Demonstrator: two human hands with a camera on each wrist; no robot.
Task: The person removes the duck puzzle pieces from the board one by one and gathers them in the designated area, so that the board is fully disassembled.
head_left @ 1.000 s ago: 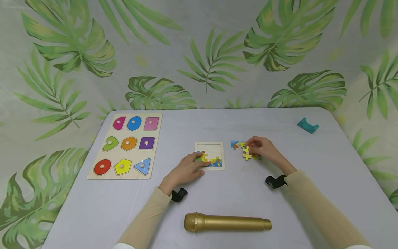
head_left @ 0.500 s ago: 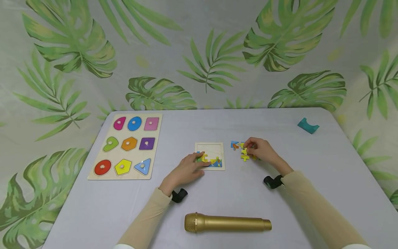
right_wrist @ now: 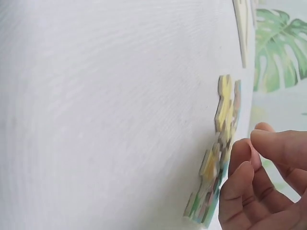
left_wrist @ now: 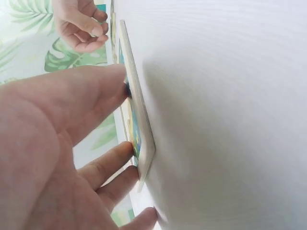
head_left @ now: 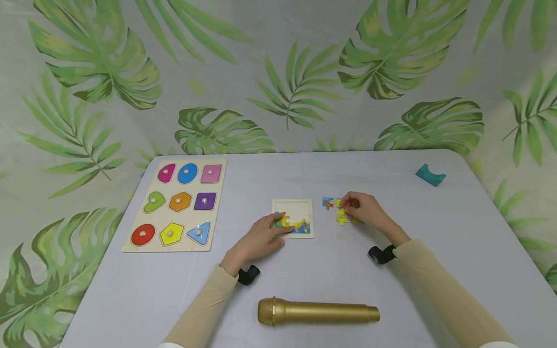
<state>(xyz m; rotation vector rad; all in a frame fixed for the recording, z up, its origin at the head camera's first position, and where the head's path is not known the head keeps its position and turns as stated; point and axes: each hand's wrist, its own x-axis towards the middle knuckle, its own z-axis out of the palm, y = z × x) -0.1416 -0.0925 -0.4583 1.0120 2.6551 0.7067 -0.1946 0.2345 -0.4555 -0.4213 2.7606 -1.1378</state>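
Note:
A small square jigsaw tray (head_left: 297, 207) lies mid-table, with colourful pieces along its lower part and a bare upper part. My left hand (head_left: 256, 237) rests on it, thumb and fingertips spread over the fitted pieces; in the left wrist view the fingers (left_wrist: 108, 165) touch its edge. To the right lies a cluster of loose jigsaw pieces, among them a yellow piece (head_left: 342, 221) and a blue-and-orange one (head_left: 327, 201). My right hand (head_left: 369, 211) hovers over this cluster and hides part of it. Its fingers are loosely bent, and in the right wrist view nothing shows between them.
A wooden shape board (head_left: 191, 186) with knobbed pieces lies at the left. Near the front is a gold microphone (head_left: 322, 311). A curved teal block (head_left: 431, 175) sits at the far right. Leaf-patterned cloth (head_left: 296, 87) hangs behind the table.
My right hand has moved slightly left over the loose pieces, and the yellow pieces by its fingers have shifted left too. My left hand stays on the tray.

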